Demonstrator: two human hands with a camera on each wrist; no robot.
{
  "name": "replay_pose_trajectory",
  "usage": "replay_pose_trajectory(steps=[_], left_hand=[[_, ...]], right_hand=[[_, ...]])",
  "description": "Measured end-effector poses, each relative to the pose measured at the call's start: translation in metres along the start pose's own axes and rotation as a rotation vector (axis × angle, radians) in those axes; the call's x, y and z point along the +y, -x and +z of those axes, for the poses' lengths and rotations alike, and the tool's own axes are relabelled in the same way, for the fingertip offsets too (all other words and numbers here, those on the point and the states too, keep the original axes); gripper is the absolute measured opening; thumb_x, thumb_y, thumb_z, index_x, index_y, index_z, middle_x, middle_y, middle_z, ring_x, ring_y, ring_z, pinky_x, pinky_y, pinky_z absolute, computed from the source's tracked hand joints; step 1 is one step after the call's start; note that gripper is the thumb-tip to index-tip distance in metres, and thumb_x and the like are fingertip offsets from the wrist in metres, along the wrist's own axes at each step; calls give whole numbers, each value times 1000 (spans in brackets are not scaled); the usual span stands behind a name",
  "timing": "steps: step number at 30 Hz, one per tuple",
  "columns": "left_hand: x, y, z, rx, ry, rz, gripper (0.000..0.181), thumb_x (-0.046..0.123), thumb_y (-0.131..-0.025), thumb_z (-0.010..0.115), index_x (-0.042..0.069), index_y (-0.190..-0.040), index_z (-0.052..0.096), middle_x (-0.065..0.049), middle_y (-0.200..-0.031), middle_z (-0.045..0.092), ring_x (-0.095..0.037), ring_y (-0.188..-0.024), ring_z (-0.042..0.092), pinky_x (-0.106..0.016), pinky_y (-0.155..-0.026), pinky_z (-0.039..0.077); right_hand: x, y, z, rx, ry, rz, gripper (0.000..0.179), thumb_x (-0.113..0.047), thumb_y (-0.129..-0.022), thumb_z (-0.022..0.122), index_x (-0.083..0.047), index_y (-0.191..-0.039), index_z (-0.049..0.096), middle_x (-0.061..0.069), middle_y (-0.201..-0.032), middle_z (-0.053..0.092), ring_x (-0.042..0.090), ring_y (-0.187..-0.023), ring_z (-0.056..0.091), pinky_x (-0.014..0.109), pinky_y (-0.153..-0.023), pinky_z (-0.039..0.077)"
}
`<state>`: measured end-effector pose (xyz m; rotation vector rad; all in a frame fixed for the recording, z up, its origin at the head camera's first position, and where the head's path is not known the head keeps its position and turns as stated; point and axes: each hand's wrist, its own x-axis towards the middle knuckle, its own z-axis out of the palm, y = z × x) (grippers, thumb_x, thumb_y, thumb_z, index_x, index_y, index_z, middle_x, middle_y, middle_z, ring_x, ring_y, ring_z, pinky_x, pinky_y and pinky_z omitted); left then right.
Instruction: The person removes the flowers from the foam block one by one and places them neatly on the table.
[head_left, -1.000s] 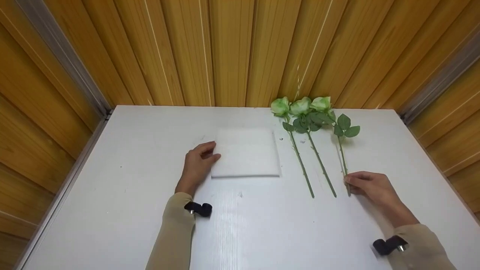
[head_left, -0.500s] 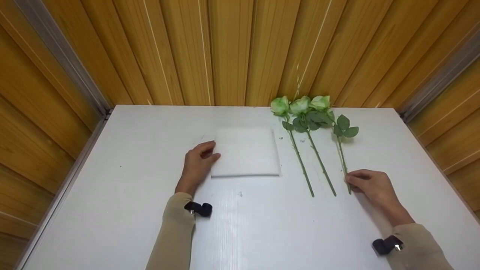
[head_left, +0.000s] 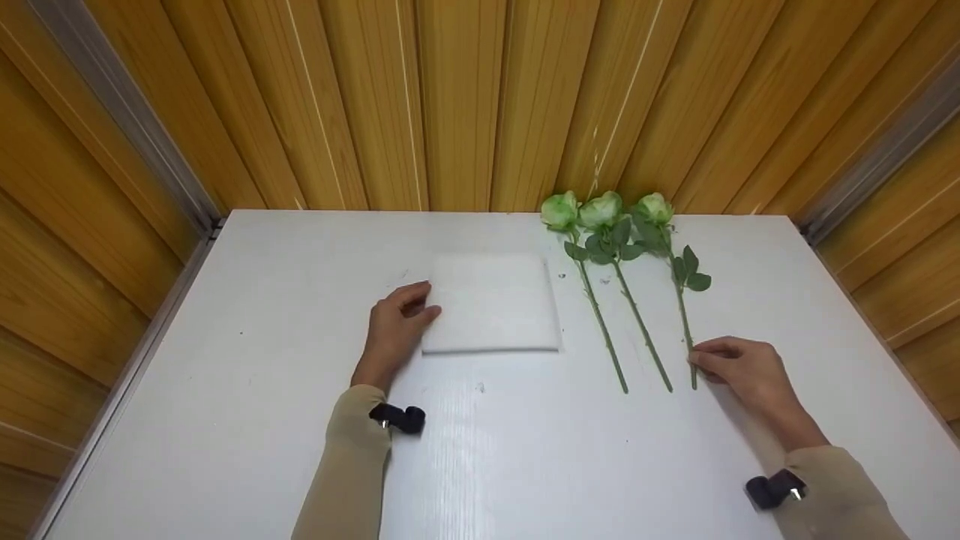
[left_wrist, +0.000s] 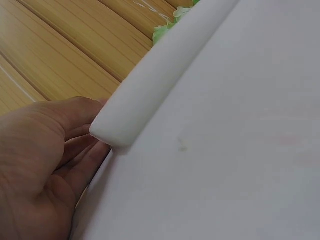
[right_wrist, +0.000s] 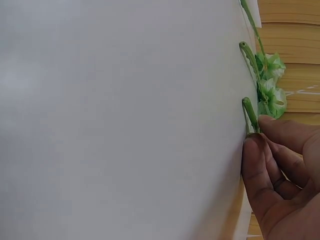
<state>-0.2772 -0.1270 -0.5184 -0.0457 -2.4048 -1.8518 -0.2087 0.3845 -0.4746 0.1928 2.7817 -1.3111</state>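
Observation:
Three pale green roses lie side by side at the back right. Near its lower end, my right hand (head_left: 750,371) pinches the stem of the rightmost rose (head_left: 655,210) between thumb and fingers. The cut end of that stem (right_wrist: 248,108) pokes out past the fingertips in the right wrist view. Left of it lie the middle rose (head_left: 601,213) and the left rose (head_left: 559,213). My left hand (head_left: 394,326) touches the left edge of a flat white square slab (head_left: 491,304), which looks like foam. In the left wrist view its fingers meet the slab's rounded corner and are partly hidden behind it.
Everything lies on a white table (head_left: 300,300). Its back edge meets a wood-patterned wall (head_left: 465,105); the rose heads reach that edge. Panelled side walls stand left and right. Each sleeve carries a small black camera.
The rightmost rose has turned in my right hand: its head and upper leaves have shifted right, its lower leaves have swung down and left. The left hand and slab stay still.

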Motion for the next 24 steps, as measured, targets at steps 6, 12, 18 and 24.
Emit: replay_pose_trajectory(steps=[6,12,18,24], left_hand=[[1,1,-1,-1,-16,-22,47,13,-98,80,7,-142,68,-4,-145,63,-19,-129,61,-28,-108,50],[5,1,-1,-14,-51,-2,48,12,-99,78,2,-144,65,-10,-147,62,-25,-132,60,-33,-110,50],[14,5,-7,-37,-141,11,51,17,-102,75,-1,-147,60,-16,-150,59,-33,-138,56,-42,-114,48],[31,7,-17,-84,-359,82,61,30,-104,71,-2,-153,53,-21,-159,49,-37,-150,42,-50,-124,34]], right_hand=[[-2,-2,0,5,-1,-1,40,-22,-98,81,10,-120,74,12,-106,77,2,-85,70,19,-74,60],[-7,-3,0,49,64,-19,40,-27,-99,79,6,-121,74,11,-106,76,3,-87,66,15,-73,57],[-23,-4,2,127,145,-104,40,-34,-103,74,0,-124,76,14,-110,77,19,-99,68,13,-77,49],[-42,-6,7,205,170,-283,41,-31,-106,70,0,-132,70,19,-125,73,37,-117,67,20,-94,50]])
